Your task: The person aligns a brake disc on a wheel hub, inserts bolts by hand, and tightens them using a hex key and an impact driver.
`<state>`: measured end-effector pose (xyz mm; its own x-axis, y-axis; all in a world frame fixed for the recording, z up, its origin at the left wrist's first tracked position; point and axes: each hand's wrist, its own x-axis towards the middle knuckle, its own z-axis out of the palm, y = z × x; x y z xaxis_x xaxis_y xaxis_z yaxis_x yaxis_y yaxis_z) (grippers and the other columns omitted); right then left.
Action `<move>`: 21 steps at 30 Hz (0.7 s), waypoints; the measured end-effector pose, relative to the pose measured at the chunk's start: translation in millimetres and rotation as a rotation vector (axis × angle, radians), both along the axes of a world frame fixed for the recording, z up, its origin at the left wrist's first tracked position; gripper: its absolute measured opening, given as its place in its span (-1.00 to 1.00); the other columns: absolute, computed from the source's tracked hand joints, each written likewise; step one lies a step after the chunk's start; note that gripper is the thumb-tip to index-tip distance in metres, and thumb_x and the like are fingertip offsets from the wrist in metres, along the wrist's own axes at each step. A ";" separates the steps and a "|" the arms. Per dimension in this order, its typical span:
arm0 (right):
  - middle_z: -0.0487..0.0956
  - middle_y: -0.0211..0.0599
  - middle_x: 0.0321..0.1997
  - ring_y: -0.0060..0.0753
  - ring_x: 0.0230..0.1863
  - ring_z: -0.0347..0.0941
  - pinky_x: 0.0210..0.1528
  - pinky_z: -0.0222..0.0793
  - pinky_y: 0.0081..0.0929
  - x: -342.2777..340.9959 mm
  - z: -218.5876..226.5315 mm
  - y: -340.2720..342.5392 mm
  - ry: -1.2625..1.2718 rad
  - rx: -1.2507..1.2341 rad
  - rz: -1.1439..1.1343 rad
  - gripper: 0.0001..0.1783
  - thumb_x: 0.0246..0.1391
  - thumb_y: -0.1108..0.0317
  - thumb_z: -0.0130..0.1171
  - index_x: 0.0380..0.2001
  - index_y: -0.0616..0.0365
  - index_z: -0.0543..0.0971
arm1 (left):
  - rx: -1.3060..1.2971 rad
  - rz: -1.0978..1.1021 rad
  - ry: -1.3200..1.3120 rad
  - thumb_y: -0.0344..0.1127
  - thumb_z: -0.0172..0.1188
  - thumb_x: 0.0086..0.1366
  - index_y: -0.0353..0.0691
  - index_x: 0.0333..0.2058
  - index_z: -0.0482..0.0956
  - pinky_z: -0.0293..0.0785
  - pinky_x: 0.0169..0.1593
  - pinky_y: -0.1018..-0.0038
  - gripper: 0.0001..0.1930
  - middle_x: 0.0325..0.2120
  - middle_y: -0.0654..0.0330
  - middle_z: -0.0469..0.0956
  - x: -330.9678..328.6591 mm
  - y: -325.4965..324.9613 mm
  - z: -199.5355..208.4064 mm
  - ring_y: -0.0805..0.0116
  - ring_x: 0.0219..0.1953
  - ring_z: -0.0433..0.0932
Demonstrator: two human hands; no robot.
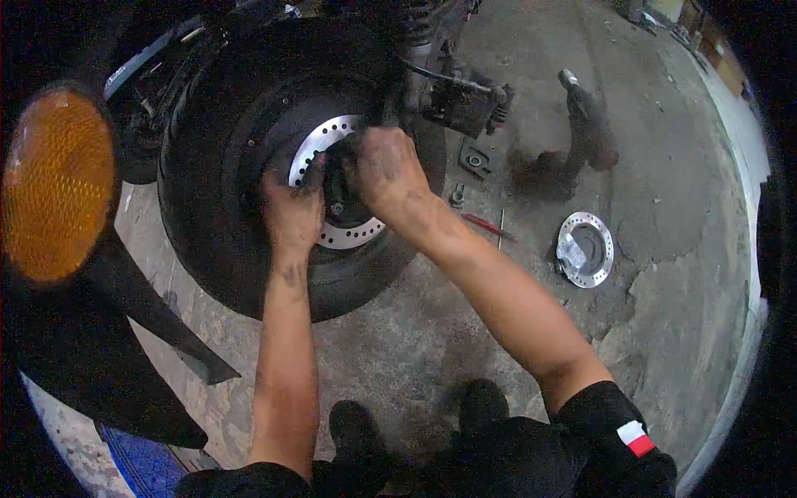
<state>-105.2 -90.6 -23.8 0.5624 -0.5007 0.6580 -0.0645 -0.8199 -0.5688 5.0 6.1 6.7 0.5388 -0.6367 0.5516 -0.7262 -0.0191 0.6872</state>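
A wheel with a thick black tyre lies flat on the floor before me. On its hub sits a silver brake disc with a ring of small holes. My left hand rests over the disc's left edge, thumb and fingers apart, slightly blurred. Over the disc's upper right, my right hand is closed in a fist. Something dark shows beside its fingers above the hub, but I cannot make out what it holds. A bolt head shows on the dark hub between my hands.
A second brake disc with a clear plastic bag lies at the right. A red-handled tool and a dark metal plate lie nearer the wheel. A brake caliper hangs beyond. An orange lamp juts in at left.
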 end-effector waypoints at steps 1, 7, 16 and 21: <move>0.49 0.09 -0.29 0.15 -0.15 0.39 -0.12 0.33 -0.02 1.0 -1.0 1.8 -0.002 -0.005 0.002 -0.81 -0.10 0.45 0.01 -0.36 0.23 0.51 | 0.003 0.029 -0.011 -0.29 0.24 0.19 -0.40 -0.10 0.50 0.32 0.10 0.31 -0.64 -0.12 -0.09 0.54 1.3 1.1 1.2 0.07 -0.02 0.50; 0.55 0.11 -0.45 0.16 -0.34 0.51 -0.32 0.44 -0.11 -0.6 2.3 6.2 -0.011 0.033 -0.136 -0.85 -0.07 0.39 0.15 -0.44 0.24 0.59 | 0.075 0.065 0.016 -0.30 0.23 0.19 -0.40 -0.10 0.50 0.35 0.08 0.31 -0.65 -0.13 -0.09 0.55 -7.0 -1.0 4.1 0.05 -0.05 0.52; 0.57 0.09 -0.41 0.13 -0.29 0.52 -0.27 0.48 -0.15 1.7 5.9 2.7 0.007 0.109 -0.154 -0.86 -0.08 0.41 0.13 -0.44 0.22 0.61 | 0.028 0.076 0.086 -0.33 0.23 0.18 -0.39 -0.11 0.50 0.34 0.09 0.30 -0.66 -0.13 -0.08 0.55 -5.4 -1.9 2.0 0.06 -0.04 0.52; 0.53 0.14 -0.58 0.21 -0.46 0.50 -0.36 0.43 0.00 0.5 12.3 2.3 -0.025 0.070 -0.045 -0.82 -0.14 0.39 0.09 -0.61 0.33 0.54 | -0.019 -0.021 -0.075 -0.32 0.22 0.18 -0.40 -0.10 0.50 0.33 0.10 0.31 -0.65 -0.13 -0.09 0.55 0.4 0.1 2.4 0.07 -0.03 0.51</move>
